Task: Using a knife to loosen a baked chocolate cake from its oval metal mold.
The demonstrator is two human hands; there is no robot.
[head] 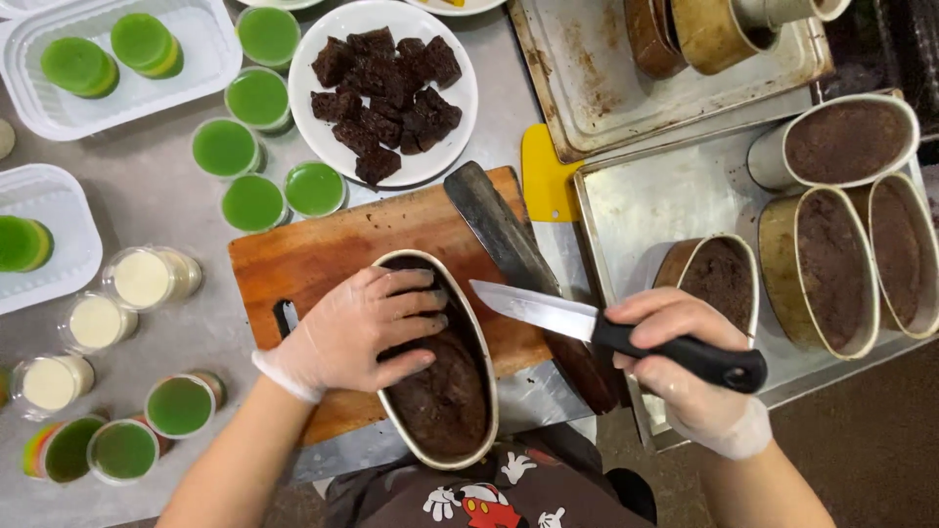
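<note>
Left hand (357, 328) lies on the brown cake (445, 391) in its oval tin (486, 386) — fingers spread flat; right hand (685, 376) — fingers clenched round the knife (548, 313).

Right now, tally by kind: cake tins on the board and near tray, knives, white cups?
Cake tins: 5, one under the left hand on the board, four on the tray
Knives: 2, a knife in the right hand, a cleaver on the board
White cups: 3
Total: 10
</note>
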